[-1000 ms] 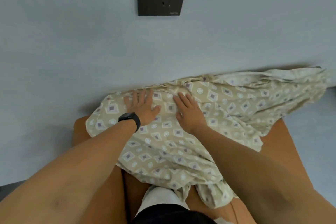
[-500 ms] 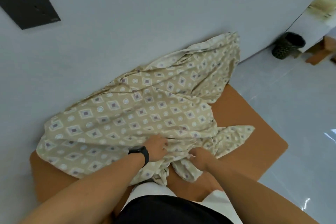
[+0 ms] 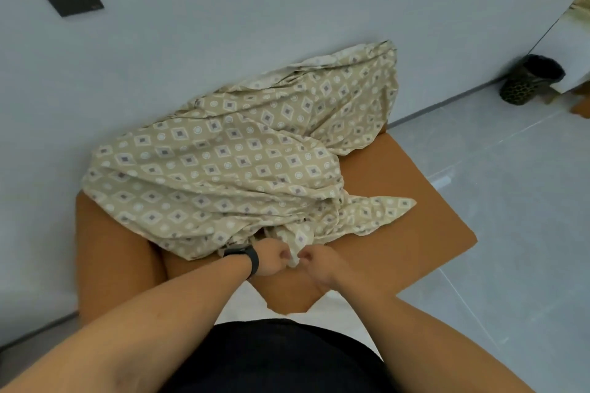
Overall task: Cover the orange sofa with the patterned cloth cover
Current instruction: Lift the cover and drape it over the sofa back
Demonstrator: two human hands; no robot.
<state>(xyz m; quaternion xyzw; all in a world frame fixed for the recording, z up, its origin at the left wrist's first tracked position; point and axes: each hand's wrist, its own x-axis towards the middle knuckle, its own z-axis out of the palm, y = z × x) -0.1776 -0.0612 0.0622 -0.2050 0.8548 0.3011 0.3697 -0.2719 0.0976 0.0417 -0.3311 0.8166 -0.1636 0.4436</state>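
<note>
The beige diamond-patterned cloth (image 3: 223,166) is bunched on the orange sofa (image 3: 412,220); its near edge is pinched by the left hand (image 3: 269,260) and right hand (image 3: 319,263).

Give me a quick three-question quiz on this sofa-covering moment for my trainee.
1. True or false: the patterned cloth cover already hides the whole orange sofa.
2. What is the left hand doing? A) resting flat on the wall B) gripping a bunched edge of the cover C) hanging free
3. Which wrist carries the black watch?

Key:
1. False: bare orange shows at the near left and right.
2. B, and the right hand pinches the same bunched edge beside it.
3. The left.
</note>
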